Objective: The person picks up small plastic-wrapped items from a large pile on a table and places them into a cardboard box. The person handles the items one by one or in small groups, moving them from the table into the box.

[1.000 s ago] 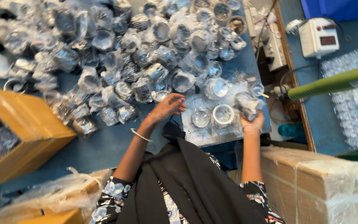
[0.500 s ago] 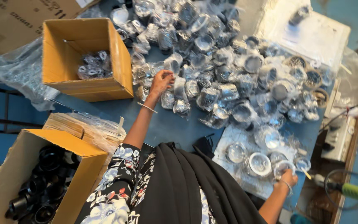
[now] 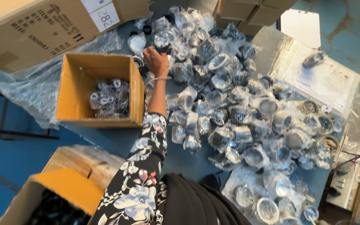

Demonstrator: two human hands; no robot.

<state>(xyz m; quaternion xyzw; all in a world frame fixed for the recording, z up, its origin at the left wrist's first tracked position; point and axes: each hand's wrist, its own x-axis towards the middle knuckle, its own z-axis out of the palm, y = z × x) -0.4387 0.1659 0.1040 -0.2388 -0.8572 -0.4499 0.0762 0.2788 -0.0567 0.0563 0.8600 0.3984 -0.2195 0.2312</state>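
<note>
Nearest, a floral-print sleeve and dark draped cloth fill the lower edge; beside them stands an open corrugated carton holding black, glossy round parts, detail unclear. On the blue counter lies a wide heap of bagged round fittings: metallic, ring-shaped pieces, each in crinkled clear plastic that catches the light. Further out, a second open cardboard box, square with plain brown walls, holds a small cluster of the same bagged pieces. The left hand, a thin bangle at its wrist, rests at the far left edge of the heap, just beyond the box's corner; fingers curled down onto a bagged piece, whether gripping it cannot be told. Right hand not visible. Farthest, a large printed carton lies over loose clear sheeting.
</note>
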